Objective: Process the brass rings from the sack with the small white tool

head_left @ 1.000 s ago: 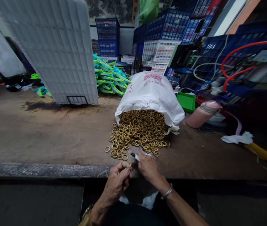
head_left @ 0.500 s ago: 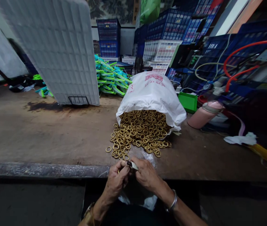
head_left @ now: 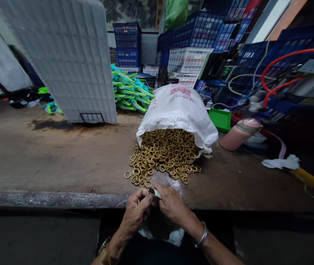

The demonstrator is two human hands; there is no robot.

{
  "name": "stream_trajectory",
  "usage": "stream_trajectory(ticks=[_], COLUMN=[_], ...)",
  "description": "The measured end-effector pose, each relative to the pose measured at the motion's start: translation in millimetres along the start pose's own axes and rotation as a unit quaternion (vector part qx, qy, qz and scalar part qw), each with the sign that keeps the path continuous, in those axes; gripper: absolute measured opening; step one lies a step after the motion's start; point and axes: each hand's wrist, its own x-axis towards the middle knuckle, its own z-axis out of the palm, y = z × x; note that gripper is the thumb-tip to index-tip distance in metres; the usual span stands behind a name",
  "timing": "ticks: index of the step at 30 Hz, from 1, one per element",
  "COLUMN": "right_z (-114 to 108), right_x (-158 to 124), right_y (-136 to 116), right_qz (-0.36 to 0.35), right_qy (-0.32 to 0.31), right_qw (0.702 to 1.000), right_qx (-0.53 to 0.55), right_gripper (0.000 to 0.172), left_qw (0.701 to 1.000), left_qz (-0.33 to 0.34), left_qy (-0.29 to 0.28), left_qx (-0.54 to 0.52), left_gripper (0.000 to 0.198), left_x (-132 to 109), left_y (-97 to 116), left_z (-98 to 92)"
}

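My left hand (head_left: 136,207) is closed just off the table's front edge, pinching a brass ring (head_left: 139,201), of which only a sliver shows between the fingers. Closed around a small tool with a pale handle and a dark tip (head_left: 157,193), my right hand (head_left: 173,203) holds that tip against the left fingertips. The tool's exact kind is unclear. Just beyond both hands, a heap of brass rings (head_left: 170,147) spills from the mouth of a white sack (head_left: 176,110) lying on its side. One loose ring (head_left: 127,175) lies left of the heap.
The wooden table (head_left: 49,162) carries a tall pale ribbed panel (head_left: 74,66) at left and a pile of green and blue pieces (head_left: 132,90) behind. A green tray (head_left: 220,120) and a pink bottle (head_left: 238,135) are right of the sack. Stacked blue crates (head_left: 128,44) stand behind.
The dark tip of the tool has turned slightly at the left fingertips. Both hands keep nearly the same place and grip, and the heap of rings looks unchanged.
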Motion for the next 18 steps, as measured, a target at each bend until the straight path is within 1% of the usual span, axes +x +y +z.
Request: stream_trajectory(ticks=[2, 4, 6, 8, 11, 12, 13, 16, 18], right_z=[2.6, 3.8, 3.9, 4.4, 8.3, 10.4, 12.5, 17.3, 18.1], right_x=[2.1, 5.4, 10.5, 17.4, 29.8, 33.7, 37.3, 45.6, 49.2], right_y=[11.0, 19.9, 24.2, 24.5, 22.8, 22.3, 21.8, 19.2, 16.2], right_qz=[0.046, 0.068, 0.075, 0.084, 0.099, 0.1, 0.096, 0.074, 0.063], right_qy=[0.011, 0.02, 0.041, 0.07, 0.115, 0.126, 0.133, 0.129, 0.112], right_qw=[0.998, 0.995, 0.995, 0.993, 0.988, 0.987, 0.986, 0.988, 0.992], right_qx=[-0.045, -0.066, -0.057, -0.034, 0.003, 0.014, 0.025, 0.04, 0.021], right_gripper=[0.027, 0.025, 0.022, 0.019, 0.015, 0.014, 0.013, 0.014, 0.016], left_qw=[1.0, 0.997, 0.99, 0.98, 0.965, 0.956, 0.945, 0.934, 0.929], left_qz=[0.0, -0.024, -0.083, -0.156, -0.244, -0.286, -0.32, -0.345, -0.351], left_qy=[-0.03, -0.074, -0.102, -0.103, -0.076, -0.045, 0.001, 0.06, 0.087], left_qx=[-0.002, -0.027, -0.06, -0.07, -0.053, -0.057, -0.06, -0.069, -0.084], left_gripper=[0.03, 0.028, 0.026, 0.023, 0.017, 0.014, 0.014, 0.019, 0.018], left_x=[-5.2, -10.6, -14.6, -16.3, -13.7, -11.4, -8.3, 2.8, 9.7], left_y=[3.5, 5.4, 1.4, -11.6, -45.9, -59.1, -71.9, -102.5, -113.3], left_z=[1.4, 4.4, 7.7, 9.5, 7.0, 5.1, 3.0, -1.7, -2.4])
